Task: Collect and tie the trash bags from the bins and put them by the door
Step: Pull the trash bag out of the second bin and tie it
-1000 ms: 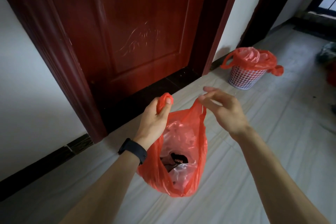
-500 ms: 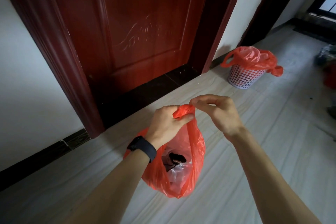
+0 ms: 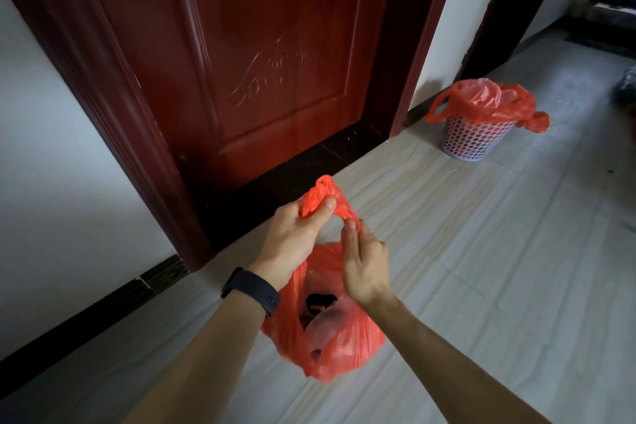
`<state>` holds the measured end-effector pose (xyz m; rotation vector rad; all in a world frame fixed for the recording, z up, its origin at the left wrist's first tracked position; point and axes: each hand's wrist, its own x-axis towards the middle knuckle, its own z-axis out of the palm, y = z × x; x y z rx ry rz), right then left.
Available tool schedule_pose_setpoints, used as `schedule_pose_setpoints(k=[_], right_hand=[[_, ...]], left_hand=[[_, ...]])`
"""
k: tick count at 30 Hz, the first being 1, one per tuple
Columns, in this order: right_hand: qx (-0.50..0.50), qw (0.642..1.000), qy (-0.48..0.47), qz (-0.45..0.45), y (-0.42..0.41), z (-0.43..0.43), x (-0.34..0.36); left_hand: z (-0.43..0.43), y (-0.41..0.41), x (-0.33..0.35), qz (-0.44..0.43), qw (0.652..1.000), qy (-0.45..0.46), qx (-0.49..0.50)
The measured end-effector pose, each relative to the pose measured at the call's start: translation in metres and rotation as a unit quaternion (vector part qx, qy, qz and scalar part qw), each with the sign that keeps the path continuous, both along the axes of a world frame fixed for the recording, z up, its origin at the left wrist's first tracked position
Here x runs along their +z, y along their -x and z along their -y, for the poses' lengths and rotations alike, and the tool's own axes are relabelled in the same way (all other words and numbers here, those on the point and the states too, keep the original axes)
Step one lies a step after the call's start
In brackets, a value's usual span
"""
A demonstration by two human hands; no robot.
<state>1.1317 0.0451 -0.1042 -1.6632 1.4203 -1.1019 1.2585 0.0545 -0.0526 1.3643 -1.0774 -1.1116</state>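
Observation:
A red trash bag [image 3: 330,337] with dark rubbish inside hangs in front of me above the pale floor. My left hand [image 3: 296,241], with a black band on the wrist, grips the bunched handles at the top of the bag. My right hand [image 3: 364,262] pinches the same twisted handle strip just to the right, its thumb and fingertips on the plastic. The dark red door [image 3: 275,62] stands shut directly ahead. A white mesh bin [image 3: 475,138] lined with another red bag [image 3: 488,100] sits on the floor to the right of the door frame.
A white wall with a black skirting board [image 3: 103,303] runs along the left. A second dark doorway [image 3: 509,10] opens at the far right, past the bin. Pale floor covering stretches between me and the bin.
My hands came together from apart. The two handles are now gathered into one twisted bunch, and my right hand has dropped lower beside my left.

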Motion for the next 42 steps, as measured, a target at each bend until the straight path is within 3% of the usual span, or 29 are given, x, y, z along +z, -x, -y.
schedule_pose_setpoints(k=[3, 5, 8, 10, 13, 15, 18, 22, 26, 29, 31, 34, 38, 40, 42], right_hand=[[-0.081, 0.974, -0.133, 0.162, -0.008, 0.018, 0.006], [-0.114, 0.947, -0.210, 0.216, -0.004, 0.028, -0.003], [-0.133, 0.934, -0.247, 0.219, 0.009, 0.028, -0.021], [-0.181, 0.905, -0.265, 0.279, 0.018, 0.032, -0.023], [-0.236, 0.869, -0.286, 0.329, 0.028, 0.041, -0.026], [-0.246, 0.853, -0.291, 0.357, 0.027, 0.043, -0.029], [-0.238, 0.853, -0.289, 0.363, 0.019, 0.041, -0.028], [-0.194, 0.911, -0.252, 0.264, 0.017, 0.035, -0.027], [-0.126, 0.961, -0.190, 0.156, 0.036, 0.026, -0.032], [-0.022, 0.990, -0.138, -0.013, 0.059, 0.010, -0.041], [0.056, 0.990, -0.023, -0.125, 0.076, -0.004, -0.051], [0.182, 0.937, 0.158, -0.252, 0.086, -0.019, -0.076], [0.215, 0.920, 0.198, -0.261, 0.066, -0.030, -0.091], [0.182, 0.935, 0.209, -0.221, 0.047, -0.036, -0.091], [0.093, 0.970, 0.152, -0.167, 0.029, -0.039, -0.083]], left_hand=[[0.005, -0.016, 0.004, -0.074, 0.996, 0.004, 0.051], [0.003, -0.027, -0.001, -0.055, 0.996, 0.021, 0.069], [-0.014, -0.041, -0.031, 0.032, 0.998, -0.004, 0.057], [-0.030, -0.050, -0.058, 0.135, 0.991, 0.005, 0.005], [-0.049, -0.050, -0.094, 0.363, 0.928, 0.019, -0.077], [-0.056, -0.035, -0.105, 0.396, 0.915, 0.022, -0.080], [-0.052, -0.007, -0.108, 0.325, 0.945, 0.027, -0.014], [-0.032, 0.020, -0.105, 0.115, 0.988, -0.051, 0.088], [-0.008, 0.028, -0.102, -0.121, 0.954, -0.124, 0.246], [0.005, 0.018, -0.118, -0.126, 0.934, -0.160, 0.293], [0.007, 0.011, -0.123, -0.135, 0.922, -0.180, 0.315], [0.009, 0.000, -0.125, -0.138, 0.906, -0.206, 0.343], [0.015, -0.015, -0.136, -0.120, 0.885, -0.250, 0.375], [0.015, -0.019, -0.141, -0.093, 0.897, -0.249, 0.353], [0.015, -0.021, -0.142, -0.112, 0.895, -0.249, 0.352]])
